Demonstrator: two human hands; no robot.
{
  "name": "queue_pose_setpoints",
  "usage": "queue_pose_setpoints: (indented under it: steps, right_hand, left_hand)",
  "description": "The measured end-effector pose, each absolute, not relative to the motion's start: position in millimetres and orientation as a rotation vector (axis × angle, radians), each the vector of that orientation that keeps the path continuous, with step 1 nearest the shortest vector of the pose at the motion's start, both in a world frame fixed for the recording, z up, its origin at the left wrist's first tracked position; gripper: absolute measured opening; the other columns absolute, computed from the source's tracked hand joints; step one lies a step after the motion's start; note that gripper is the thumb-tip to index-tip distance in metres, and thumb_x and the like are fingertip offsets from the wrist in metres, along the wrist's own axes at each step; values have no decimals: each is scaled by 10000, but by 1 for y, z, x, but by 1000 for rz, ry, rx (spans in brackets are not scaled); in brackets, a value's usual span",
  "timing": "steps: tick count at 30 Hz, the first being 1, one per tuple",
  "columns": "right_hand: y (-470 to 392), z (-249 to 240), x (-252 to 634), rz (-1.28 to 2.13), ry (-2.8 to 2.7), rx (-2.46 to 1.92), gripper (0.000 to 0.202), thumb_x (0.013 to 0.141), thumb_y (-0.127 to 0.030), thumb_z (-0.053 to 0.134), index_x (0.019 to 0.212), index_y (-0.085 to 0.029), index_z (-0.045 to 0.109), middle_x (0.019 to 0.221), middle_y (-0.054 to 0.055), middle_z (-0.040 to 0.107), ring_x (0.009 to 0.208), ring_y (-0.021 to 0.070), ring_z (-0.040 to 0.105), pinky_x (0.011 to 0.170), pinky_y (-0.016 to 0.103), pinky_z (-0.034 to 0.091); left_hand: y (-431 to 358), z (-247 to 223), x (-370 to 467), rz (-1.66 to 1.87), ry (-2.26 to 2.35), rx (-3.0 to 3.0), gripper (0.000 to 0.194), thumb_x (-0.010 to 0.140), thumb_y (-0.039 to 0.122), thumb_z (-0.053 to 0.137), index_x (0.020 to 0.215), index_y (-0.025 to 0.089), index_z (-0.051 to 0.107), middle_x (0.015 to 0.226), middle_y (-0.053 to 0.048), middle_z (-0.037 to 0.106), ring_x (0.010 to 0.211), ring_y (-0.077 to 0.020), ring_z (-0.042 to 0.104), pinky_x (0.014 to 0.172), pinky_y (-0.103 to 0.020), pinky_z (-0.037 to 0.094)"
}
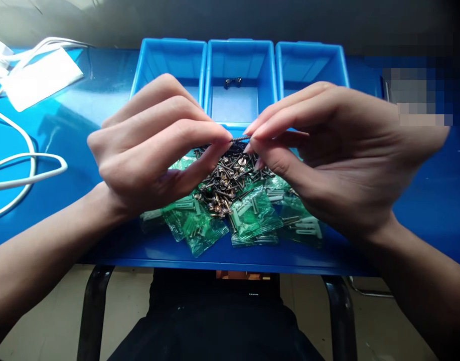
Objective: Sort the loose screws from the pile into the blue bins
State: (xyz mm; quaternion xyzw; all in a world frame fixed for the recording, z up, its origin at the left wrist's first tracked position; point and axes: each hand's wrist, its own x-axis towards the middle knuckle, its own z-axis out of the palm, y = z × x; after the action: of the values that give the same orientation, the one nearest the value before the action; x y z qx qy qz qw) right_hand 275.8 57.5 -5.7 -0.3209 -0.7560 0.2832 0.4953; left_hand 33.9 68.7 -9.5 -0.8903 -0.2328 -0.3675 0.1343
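Note:
Between my two hands a thin dark screw (241, 139) is held level above the heap. My left hand (158, 145) pinches one end of it with thumb and forefinger. At the other end, the thumb and forefinger of my right hand (327, 150) close on it; both ends are hidden by fingertips. Below lies a pile of loose screws (224, 183), dark and brassy, some with wide heads. Around the pile are several green-tinted clear packets (256, 213) with pale wall plugs and screws inside.
Three blue bins stand in a row behind: a left bin (173, 45), a middle bin (240, 46) holding a few dark small parts (233, 82), and a right bin (310, 48). White cables (30, 165) and a white card (45, 77) lie left on the blue table (230, 258).

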Motion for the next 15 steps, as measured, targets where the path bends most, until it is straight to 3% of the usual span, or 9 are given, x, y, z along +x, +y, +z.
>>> queue_pose_setpoints:
  steps: [3, 7, 12, 15]
  right_hand:
    - [60, -5, 278, 679, -1909, -778, 420, 840, -491, 863, 1183, -289, 728, 1076, 43, 776, 1103, 244, 750, 853, 381, 705]
    - [64, -4, 283, 620, -1951, -793, 389, 858, -507, 839, 1169, -300, 732, 1066, 40, 774, 1100, 235, 750, 837, 370, 697]
    - [64, -3, 286, 522, -2019, -786, 152, 866, -328, 831, 987, -272, 758, 987, 15, 786, 926, 182, 755, 766, 347, 655]
    - [61, -2, 293, 400, -1902, -884, 45, 926, -236, 756, 969, -243, 767, 1029, 49, 776, 920, 200, 742, 784, 380, 623]
  left_hand:
    - [69, -9, 34, -1083, -659, -2580, 210, 955, 199, 734, 1157, 163, 688, 985, -51, 728, 903, -203, 698, 814, -378, 607]
    - [69, -10, 34, -1083, -664, -2597, 201, 980, 227, 702, 1168, 156, 697, 1002, -60, 736, 920, -208, 705, 829, -392, 621]
    - [70, -10, 32, -1100, -636, -2586, 216, 971, 246, 716, 1180, 195, 695, 988, -46, 739, 904, -211, 714, 802, -392, 626]
    - [73, -10, 30, -1078, -630, -2590, 227, 955, 219, 740, 1172, 166, 703, 997, -61, 741, 915, -219, 711, 807, -401, 618]
